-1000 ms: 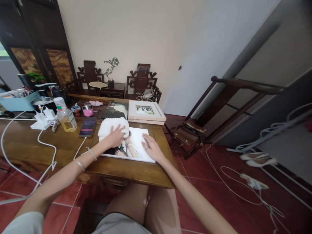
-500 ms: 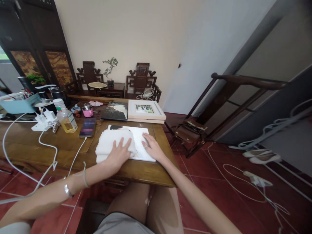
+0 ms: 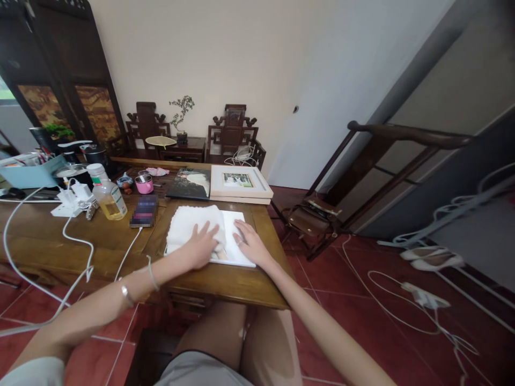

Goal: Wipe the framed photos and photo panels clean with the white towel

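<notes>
The left hand (image 3: 201, 247), palm flat, has slid the white cloth (image 3: 189, 226) back up the photo print (image 3: 235, 241); the right hand (image 3: 251, 246) presses it open-palmed, grasping nothing.

A folded white cloth (image 3: 192, 226) is pressed flat by the left hand (image 3: 200, 248) onto a large white-edged photo print (image 3: 235, 244), which is steadied by the right hand (image 3: 251, 246) on the near brown wooden table (image 3: 233, 281)
</notes>
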`<state>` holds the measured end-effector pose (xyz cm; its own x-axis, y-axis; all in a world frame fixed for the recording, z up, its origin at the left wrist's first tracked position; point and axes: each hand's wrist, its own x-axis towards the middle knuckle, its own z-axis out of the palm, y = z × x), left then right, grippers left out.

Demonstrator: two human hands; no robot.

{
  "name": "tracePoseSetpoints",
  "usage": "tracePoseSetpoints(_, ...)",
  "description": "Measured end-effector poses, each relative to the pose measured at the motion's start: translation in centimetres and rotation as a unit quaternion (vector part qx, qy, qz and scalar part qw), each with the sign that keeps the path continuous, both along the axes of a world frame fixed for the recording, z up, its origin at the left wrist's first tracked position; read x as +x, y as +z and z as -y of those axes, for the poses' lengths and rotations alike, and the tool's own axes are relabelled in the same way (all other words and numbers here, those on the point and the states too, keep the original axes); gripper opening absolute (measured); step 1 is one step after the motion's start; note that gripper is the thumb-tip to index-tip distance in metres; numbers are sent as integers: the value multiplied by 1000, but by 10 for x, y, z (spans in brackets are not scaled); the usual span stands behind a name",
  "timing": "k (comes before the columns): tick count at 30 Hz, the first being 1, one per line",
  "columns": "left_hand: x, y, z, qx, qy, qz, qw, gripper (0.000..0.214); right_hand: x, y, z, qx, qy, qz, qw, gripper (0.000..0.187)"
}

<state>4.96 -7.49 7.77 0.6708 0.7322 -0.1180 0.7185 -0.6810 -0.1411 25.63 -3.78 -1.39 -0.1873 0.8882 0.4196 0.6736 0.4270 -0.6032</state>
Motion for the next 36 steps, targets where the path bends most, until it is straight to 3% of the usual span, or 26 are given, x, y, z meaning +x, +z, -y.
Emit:
tracePoseSetpoints(3, 1, 1, 53, -22, -34, 4, 999, 38, 0, 0, 0, 1, 1, -4, 1000, 44)
tracePoseSetpoints(6, 1, 4, 78, -24, -55, 17, 998, 37, 0, -1, 0, 5, 5, -9, 1000, 43)
tracePoseSetpoints(9, 4, 6, 61, -44, -36, 10, 998, 40, 0, 0, 0, 3, 4, -10, 1000, 43)
tracePoseSetpoints(16, 14, -1, -47, -24, 26, 33, 999, 37, 1, -2, -1, 6, 7, -13, 1000, 43)
tracePoseSetpoints(19, 15, -4, -67, -4, 32, 35, 999, 35, 1, -1, -1, 3, 5, -7, 1000, 42)
tracePoseSetpoints(22, 17, -4, -54, -2, 17, 25, 1000, 37, 0, 0, -1, -3, 3, 1, 1000, 43)
tracePoseSetpoints(28, 13, -1, 32, -12, -19, 16, 1000, 36, 0, 0, 0, 0, 4, -12, 1000, 44)
tracePoseSetpoints(30, 9, 0, 50, -14, -33, 13, 999, 35, 0, 0, 0, -2, 6, -12, 1000, 44)
tracePoseSetpoints(33, 7, 2, 45, -23, -36, 16, 999, 35, 0, 0, 0, -1, 4, -11, 1000, 43)
tracePoseSetpoints(36, 10, 3, 10, -30, -23, 19, 999, 37, 0, 0, -1, 1, 1, -11, 1000, 43)
